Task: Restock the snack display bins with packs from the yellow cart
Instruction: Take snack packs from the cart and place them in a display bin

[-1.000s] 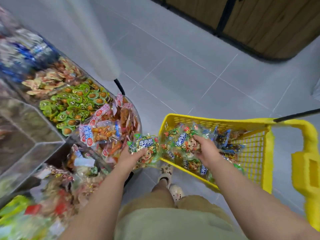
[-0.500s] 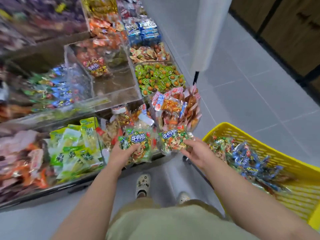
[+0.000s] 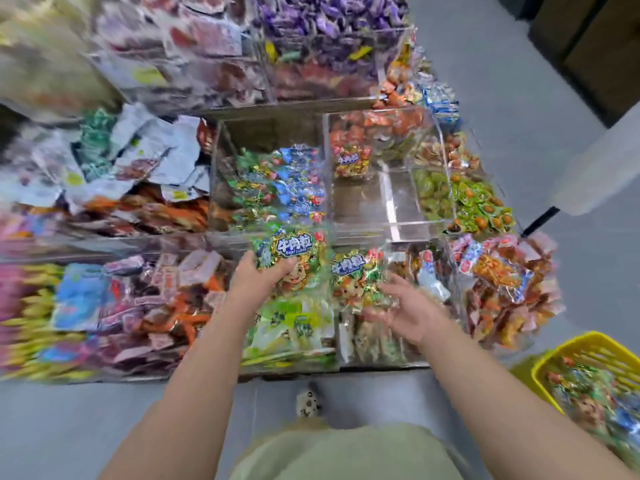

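Observation:
My left hand (image 3: pixel 258 275) is shut on a green snack pack (image 3: pixel 294 251) with a cartoon face, held at the front wall of a clear bin (image 3: pixel 216 174) that holds similar green and blue packs. My right hand (image 3: pixel 407 306), blurred with fingers spread, grips the right edge of a second, matching pack (image 3: pixel 351 275) loosely between thumb and fingers. Both packs hang over the lower row of bins. The yellow cart (image 3: pixel 568 348) sits at the bottom right with several more packs inside.
To the right of the filled bin stands a nearly bare clear bin (image 3: pixel 398 206) with one pack at its back. Bins of other snacks surround these on all sides. My shoe (image 3: pixel 308 403) rests on the grey floor below the display.
My view has swung left from the cart to the display. Both hands have carried their packs up and forward, from the lower shelf front towards the middle clear bins.

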The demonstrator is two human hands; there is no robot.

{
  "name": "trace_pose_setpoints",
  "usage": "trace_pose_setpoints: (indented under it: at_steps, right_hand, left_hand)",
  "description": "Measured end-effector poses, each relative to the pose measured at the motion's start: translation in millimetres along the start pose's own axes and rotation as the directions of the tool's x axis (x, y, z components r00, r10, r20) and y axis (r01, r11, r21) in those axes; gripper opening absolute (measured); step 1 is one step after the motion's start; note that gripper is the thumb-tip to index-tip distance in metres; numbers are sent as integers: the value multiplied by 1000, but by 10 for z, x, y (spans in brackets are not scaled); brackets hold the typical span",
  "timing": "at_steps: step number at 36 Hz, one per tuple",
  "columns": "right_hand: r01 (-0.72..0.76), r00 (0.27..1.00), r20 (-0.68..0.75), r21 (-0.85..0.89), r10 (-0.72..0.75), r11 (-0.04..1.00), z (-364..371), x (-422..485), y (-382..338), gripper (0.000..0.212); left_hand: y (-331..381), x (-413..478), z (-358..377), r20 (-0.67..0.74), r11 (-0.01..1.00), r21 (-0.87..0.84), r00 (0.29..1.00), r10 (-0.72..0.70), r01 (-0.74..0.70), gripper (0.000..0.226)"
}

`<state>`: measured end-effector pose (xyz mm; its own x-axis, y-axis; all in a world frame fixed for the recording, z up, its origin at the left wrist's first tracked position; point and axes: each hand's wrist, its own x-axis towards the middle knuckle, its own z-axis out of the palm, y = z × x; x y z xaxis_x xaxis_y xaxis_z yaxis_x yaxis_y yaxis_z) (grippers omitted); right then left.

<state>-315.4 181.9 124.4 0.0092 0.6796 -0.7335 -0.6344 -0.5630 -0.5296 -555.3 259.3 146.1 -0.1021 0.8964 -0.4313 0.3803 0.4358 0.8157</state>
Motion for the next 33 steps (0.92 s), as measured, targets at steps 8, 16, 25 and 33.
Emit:
trace_pose_setpoints:
  at_steps: [8, 16, 25, 33]
  right_hand:
    - [113, 993, -22, -47, -114, 992, 673, 222, -253, 7]
    - [184, 982, 42, -61, -182, 981, 954, 511, -600, 50]
    - [222, 974, 96, -179, -207, 959, 1284, 910, -963, 102]
    - [414, 867, 17, -581, -497, 701, 1811, 1395, -1198, 76]
  left_hand:
    - [223, 460, -668, -121, 988, -114, 988, 95, -108, 95]
    - [387, 723, -874, -180, 971, -202, 980, 89, -125, 116]
    - [577, 986, -1027, -232, 953, -287, 972, 29, -97, 124]
    - [907, 1496, -1332, -275, 955, -228, 953, 124, -190, 125]
